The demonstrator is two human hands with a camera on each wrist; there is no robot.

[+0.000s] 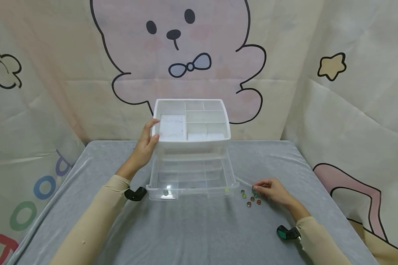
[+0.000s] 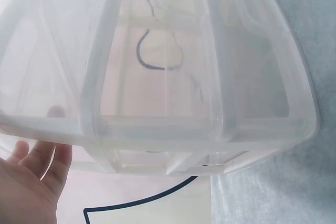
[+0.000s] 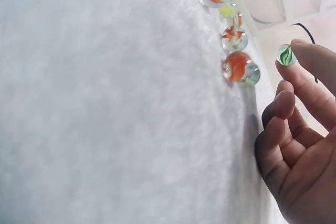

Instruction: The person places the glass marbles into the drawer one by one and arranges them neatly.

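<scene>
1. Left hand (image 1: 140, 150): thumb and fingers grip the left side of a white plastic organiser box with a divided top tray (image 1: 192, 140).
2. Right hand (image 1: 274, 190): thumb and a fingertip pinch a clear glass marble with a green swirl (image 3: 286, 55), held just over the cloth beside the loose group; the other fingers curl inward.
3. A transparent plastic drawer (image 1: 203, 191) stands out from the box front, toward the person, with dividers inside.
4. Done, as far as shows: a green marble (image 1: 166, 192) sits at the drawer's left front and a yellow-green marble (image 1: 227, 190) at its right front; possibly another between, too faint to confirm.
5. Left over: orange-swirled glass marbles (image 1: 249, 204) and some greenish glass marbles (image 1: 244, 196) lie on the grey cloth (image 1: 192, 235), right of the drawer.
6. Judgement: sorting seems at an early to middle stage; more marbles appear outside than in.
</scene>
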